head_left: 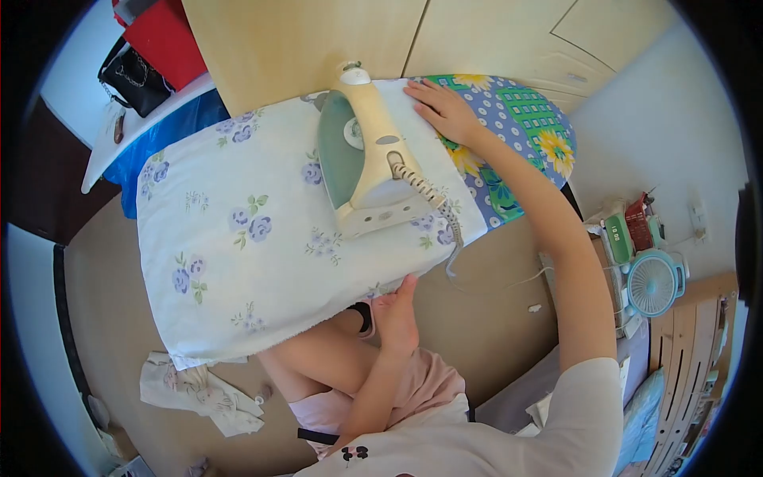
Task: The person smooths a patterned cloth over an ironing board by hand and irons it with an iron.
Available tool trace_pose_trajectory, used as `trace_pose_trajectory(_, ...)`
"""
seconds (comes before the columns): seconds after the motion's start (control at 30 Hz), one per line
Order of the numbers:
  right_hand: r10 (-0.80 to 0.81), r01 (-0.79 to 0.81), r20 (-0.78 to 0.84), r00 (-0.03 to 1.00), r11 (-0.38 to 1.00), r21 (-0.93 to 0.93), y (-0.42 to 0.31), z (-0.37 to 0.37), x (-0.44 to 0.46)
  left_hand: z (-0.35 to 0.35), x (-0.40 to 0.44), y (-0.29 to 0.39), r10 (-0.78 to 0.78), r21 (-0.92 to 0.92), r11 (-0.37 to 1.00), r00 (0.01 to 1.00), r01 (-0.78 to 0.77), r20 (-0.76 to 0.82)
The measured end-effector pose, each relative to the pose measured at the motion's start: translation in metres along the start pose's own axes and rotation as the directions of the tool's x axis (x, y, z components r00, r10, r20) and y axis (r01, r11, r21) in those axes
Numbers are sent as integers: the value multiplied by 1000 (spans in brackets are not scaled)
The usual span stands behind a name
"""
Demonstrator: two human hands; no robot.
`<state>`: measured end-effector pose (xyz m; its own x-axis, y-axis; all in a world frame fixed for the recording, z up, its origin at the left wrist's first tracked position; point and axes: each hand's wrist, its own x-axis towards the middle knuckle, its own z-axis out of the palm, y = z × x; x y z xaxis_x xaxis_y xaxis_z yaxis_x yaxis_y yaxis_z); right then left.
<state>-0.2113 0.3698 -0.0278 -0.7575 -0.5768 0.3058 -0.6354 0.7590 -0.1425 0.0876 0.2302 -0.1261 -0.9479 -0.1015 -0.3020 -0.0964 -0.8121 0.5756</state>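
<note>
A white cloth with purple flowers [260, 226] lies over an ironing board, whose blue and yellow patterned cover [528, 111] shows at the right end. On the cloth rests a cream and green iron [373, 159], its coiled cord trailing over the near edge. My right hand [447, 113] lies flat, fingers spread, at the cloth's far right corner beside the iron. At the near edge, my left hand [396, 319] has its thumb against the cloth's hem and its fingers partly hidden beneath.
Cream cabinets [302, 48] stand behind the board. A black bag [137, 79] and a red item [167, 40] are at the upper left. Crumpled white clothing [203, 393] lies on the floor. At the right are a small blue fan [653, 283] and a red basket [638, 222].
</note>
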Motion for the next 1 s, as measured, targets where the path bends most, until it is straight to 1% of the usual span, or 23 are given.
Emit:
trace_pose_trajectory(0.1, -7, 6, -28, 1000, 999, -42, -3, 1, 0, -3, -5, 3, 1, 21, 1000, 994, 1, -111)
trace_pose_trajectory(0.13, -20, 17, -45, 999, 998, -67, -3, 1, -1, -2, -7, 7, 2, 19, 1000, 994, 0, -107)
trace_pose_trajectory(0.2, -16, 12, -56, 998, 998, -66, -5, 1, -2, -3, -12, 19, 73, -74, 993, 977, -89, -198)
trace_pose_trajectory(0.23, -12, 8, -68, 998, 998, -62, -7, 0, -4, -3, -12, 24, 67, -78, 994, 979, -83, -192)
trace_pose_trajectory(0.27, -7, 2, -68, 998, 998, -70, -10, 0, -7, -4, -11, 30, 153, -155, 971, 972, -182, -179)
trace_pose_trajectory(0.3, 78, -83, -110, 991, 995, -45, -14, 0, -11, -5, -9, 37, 239, -232, 933, 956, -274, -170)
trace_pose_trajectory(0.33, 162, -166, -149, 975, 986, -16, -22, -3, -18, -5, -10, 49, 233, -234, 935, 959, -267, -161)
trace_pose_trajectory(0.4, 120, -156, -275, 954, 981, -113, -45, -17, -54, -5, -12, 71, 186, -334, 913, 967, -235, -173)
trace_pose_trajectory(0.47, 158, -240, -498, 852, 965, -106, -59, -22, -109, -8, -8, 76, 204, -312, 913, 957, -262, -206)
trace_pose_trajectory(0.5, 242, -424, -645, 725, 895, -140, -66, -28, -133, -7, -6, 77, 217, -278, 918, 945, -282, -243)
trace_pose_trajectory(0.53, 263, -502, -713, 650, 853, -143, -59, -37, -165, -4, -6, 76, 218, -291, 913, 945, -285, -243)
trace_pose_trajectory(0.6, 427, -654, -844, 324, 746, 126, -55, -29, -208, 3, -6, 72, 337, -38, 925, 862, -378, -378)
trace_pose_trajectory(0.63, 420, -652, -849, 321, 748, 124, -51, -26, -224, 3, -5, 71, 338, -43, 924, 864, -380, -373)
trace_pose_trajectory(0.67, 879, -403, -430, 208, 477, 781, -50, -25, -235, 2, -4, 71, 363, -36, 915, 860, -402, -357)
trace_pose_trajectory(0.7, 929, -86, 192, 317, -173, 981, -50, -27, -238, 2, -4, 71, 388, -31, 905, 855, -424, -344)
trace_pose_trajectory(0.73, 927, -86, 187, 325, -168, 982, -47, -28, -237, 1, -4, 73, 391, -37, 902, 853, -429, -345)
trace_pose_trajectory(0.77, 787, 14, 302, 538, -366, 930, -47, -30, -232, 0, -5, 75, 375, -65, 908, 871, -414, -316)
trace_pose_trajectory(0.8, 584, 54, 356, 730, -568, 821, -48, -30, -226, -1, -7, 75, 360, -90, 912, 886, -401, -291)
trace_pose_trajectory(0.83, 676, -12, 319, 664, -418, 908, -57, -32, -215, 0, -8, 75, 369, -95, 906, 878, -413, -305)
trace_pose_trajectory(0.87, 663, -21, 328, 673, -426, 905, -51, -25, -213, 1, -10, 77, 338, -89, 919, 885, -383, -321)
trace_pose_trajectory(0.93, 806, -71, 324, 495, -334, 940, -35, -10, -214, 1, -12, 83, 311, -75, 931, 885, -356, -347)
trace_pose_trajectory(0.97, 785, -17, 340, 517, -388, 921, -29, -9, -217, 3, -14, 86, 307, -36, 939, 883, -341, -356)
trace_pose_trajectory(1.0, 777, -25, 343, 528, -389, 921, -36, -11, -212, 3, -13, 88, 304, -1, 945, 880, -327, -365)
